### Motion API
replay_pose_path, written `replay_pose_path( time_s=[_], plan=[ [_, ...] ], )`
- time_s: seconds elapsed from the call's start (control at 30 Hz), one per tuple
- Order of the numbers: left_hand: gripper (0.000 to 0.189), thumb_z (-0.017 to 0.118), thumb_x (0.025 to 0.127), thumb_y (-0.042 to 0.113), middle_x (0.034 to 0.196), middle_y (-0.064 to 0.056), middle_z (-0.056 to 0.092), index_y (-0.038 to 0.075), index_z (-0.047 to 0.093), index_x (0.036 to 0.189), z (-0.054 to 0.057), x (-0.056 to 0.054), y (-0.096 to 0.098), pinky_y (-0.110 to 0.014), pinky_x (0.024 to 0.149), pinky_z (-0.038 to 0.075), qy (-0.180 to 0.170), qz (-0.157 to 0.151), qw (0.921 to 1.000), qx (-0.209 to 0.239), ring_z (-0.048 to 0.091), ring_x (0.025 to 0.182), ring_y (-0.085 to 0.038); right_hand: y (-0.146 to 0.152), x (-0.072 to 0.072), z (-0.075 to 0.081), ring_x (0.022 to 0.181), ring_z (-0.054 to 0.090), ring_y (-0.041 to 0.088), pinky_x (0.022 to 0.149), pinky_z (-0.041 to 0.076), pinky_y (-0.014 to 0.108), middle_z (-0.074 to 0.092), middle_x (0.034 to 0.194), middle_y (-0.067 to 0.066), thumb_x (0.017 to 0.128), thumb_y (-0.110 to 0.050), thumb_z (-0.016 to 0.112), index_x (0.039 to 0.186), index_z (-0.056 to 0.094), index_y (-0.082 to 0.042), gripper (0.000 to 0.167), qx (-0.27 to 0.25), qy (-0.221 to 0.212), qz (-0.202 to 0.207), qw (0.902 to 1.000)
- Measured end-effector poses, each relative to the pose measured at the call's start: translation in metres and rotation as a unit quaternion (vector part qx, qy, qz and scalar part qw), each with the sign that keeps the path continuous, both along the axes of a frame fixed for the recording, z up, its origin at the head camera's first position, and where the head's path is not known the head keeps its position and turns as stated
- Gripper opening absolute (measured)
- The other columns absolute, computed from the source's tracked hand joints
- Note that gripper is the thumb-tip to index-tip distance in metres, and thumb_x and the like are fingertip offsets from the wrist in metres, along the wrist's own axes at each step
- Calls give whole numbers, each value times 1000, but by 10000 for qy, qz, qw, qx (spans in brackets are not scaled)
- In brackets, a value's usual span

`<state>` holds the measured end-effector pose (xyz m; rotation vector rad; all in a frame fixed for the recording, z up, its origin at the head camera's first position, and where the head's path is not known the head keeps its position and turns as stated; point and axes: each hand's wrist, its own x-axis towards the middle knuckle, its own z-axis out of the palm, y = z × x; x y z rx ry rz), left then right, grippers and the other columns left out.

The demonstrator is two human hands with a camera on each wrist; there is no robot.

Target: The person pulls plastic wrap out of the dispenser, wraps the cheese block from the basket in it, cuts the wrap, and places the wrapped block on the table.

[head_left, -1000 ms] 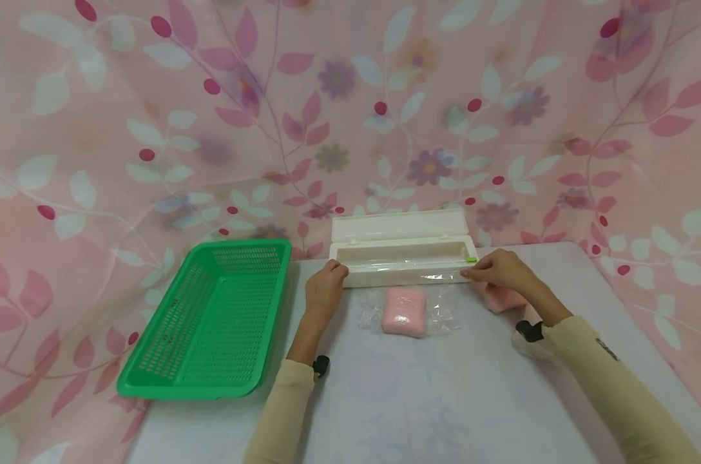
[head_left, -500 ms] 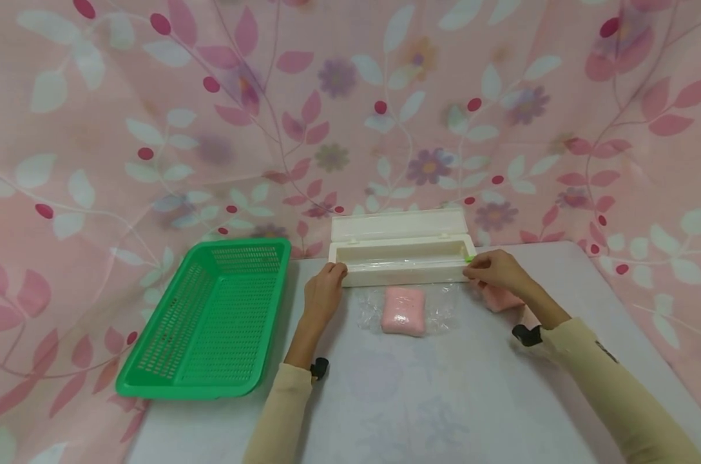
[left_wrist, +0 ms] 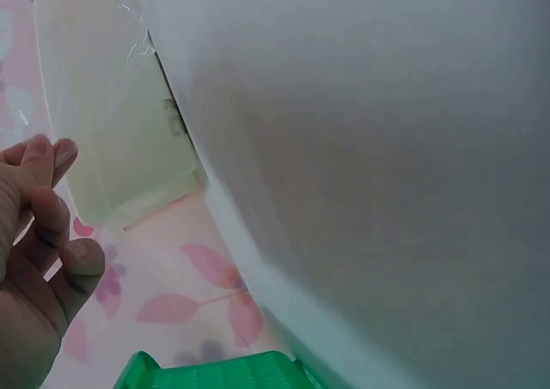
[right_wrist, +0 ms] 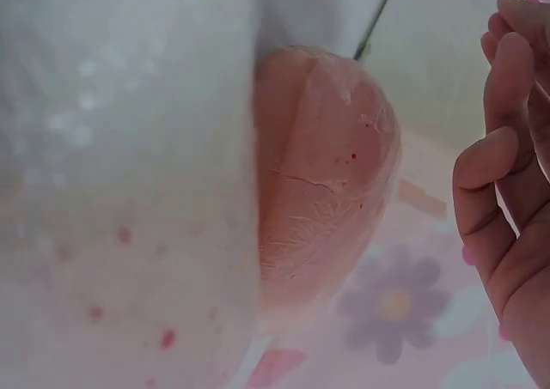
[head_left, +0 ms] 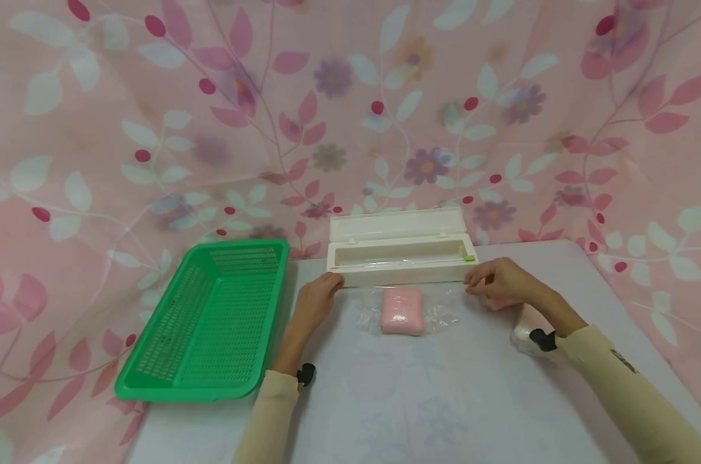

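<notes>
A long white cling film dispenser [head_left: 403, 277] stands at the back of the table with its lid [head_left: 397, 225] tipped up. Thin clear cling film [left_wrist: 129, 11] stretches from it. At the box's front left corner, my left hand [head_left: 317, 299] pinches the film's edge between thumb and fingers. My right hand [head_left: 504, 281] pinches the other end by the front right corner. Just in front lies a pink pillow-shaped block [head_left: 403, 312] in clear wrap. Another wrapped pink block [right_wrist: 331, 174] is beside my right hand, partly hidden in the head view.
A green slotted basket [head_left: 229, 322] stands at the left. Under my right wrist lies a whitish wrapped bundle [head_left: 524, 332], its contents unclear. A green tab [head_left: 469, 258] marks the dispenser's right end. Pink floral cloth [head_left: 327, 116] hangs behind the white table [head_left: 420, 399].
Both hands have come slightly down and toward me from the dispenser's front, holding the film's edge. The block and basket have stayed put.
</notes>
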<state>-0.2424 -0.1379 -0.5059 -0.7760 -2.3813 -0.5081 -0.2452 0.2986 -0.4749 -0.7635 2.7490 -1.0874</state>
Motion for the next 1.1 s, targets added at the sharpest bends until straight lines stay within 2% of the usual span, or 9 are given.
replay_pose_path(
  time_s=[0.13, 0.27, 0.4, 0.47, 0.57, 0.7, 0.9, 1.0, 1.1],
  plan=[
    [12, 73, 87, 3, 91, -2, 69, 11, 68, 94, -1, 4, -4, -31, 60, 52, -490, -160, 9980, -373, 62, 69, -17, -6, 6, -1, 74, 59, 9, 64, 50, 26, 71, 97, -4, 83, -14, 79, 88, 78, -14, 5, 706, 76, 365, 9968],
    [12, 72, 88, 4, 93, -1, 70, 13, 69, 96, -1, 10, -6, -30, 66, 53, -1009, -165, 9921, -727, 63, 72, -15, -14, 9, -7, 76, 62, 9, 66, 52, 27, 71, 94, -5, 82, -9, 77, 88, 78, -12, 7, 1309, 527, 838, 9864],
    [11, 70, 89, 4, 92, 0, 70, 14, 68, 92, -5, 13, -7, -33, 64, 52, -1173, -152, 9868, -1103, 63, 70, -16, -21, 12, -14, 75, 61, 9, 67, 51, 28, 70, 86, -7, 80, -6, 76, 86, 77, -11, 8, 1697, 1283, 1151, 9703],
    [12, 70, 88, 3, 91, 0, 69, 15, 68, 90, -7, 13, -6, -33, 62, 52, -1157, -131, 9851, -1265, 63, 70, -18, -25, 13, -17, 67, 55, 8, 62, 48, 27, 66, 77, -10, 79, -4, 75, 80, 75, -13, 9, 1928, 1623, 1238, 9598],
    [13, 70, 87, 3, 90, 1, 68, 16, 70, 88, -10, 12, -4, -32, 61, 50, -1132, -107, 9817, -1530, 62, 68, -17, -33, 15, -19, 56, 41, 6, 52, 36, 24, 52, 63, -13, 77, -1, 73, 70, 66, -17, 19, 2232, 1977, 1242, 9464],
    [16, 68, 86, 2, 79, 3, 60, 17, 71, 83, -10, 11, 4, -28, 55, 43, -1223, -94, 9750, -1852, 51, 60, -14, -39, 20, -21, 51, 28, 5, 49, 25, 22, 32, 57, -13, 73, 4, 69, 62, 51, -19, 32, 2388, 2154, 1023, 9413],
    [18, 67, 85, 0, 66, 5, 46, 16, 74, 80, -8, 10, 16, -24, 54, 32, -1697, 32, 9590, -2269, 35, 58, -12, -45, 24, -25, 51, 24, 5, 47, 23, 22, 28, 57, -11, 70, 8, 66, 61, 42, -19, 37, 2317, 2535, 947, 9344],
    [19, 67, 85, 0, 65, 4, 47, 17, 74, 79, -6, 7, 21, -25, 55, 33, -1939, 229, 9503, -2424, 35, 59, -12, -48, 25, -26, 51, 24, 5, 46, 23, 23, 28, 57, -10, 70, 7, 66, 62, 42, -18, 36, 2341, 2670, 938, 9301],
    [19, 69, 83, 0, 66, 3, 52, 17, 75, 77, -4, 5, 24, -27, 54, 35, -1989, 364, 9475, -2477, 37, 59, -13, -52, 24, -27, 51, 23, 6, 45, 25, 23, 29, 56, -10, 69, 7, 68, 62, 42, -17, 36, 2387, 2930, 911, 9213]
  ],
)
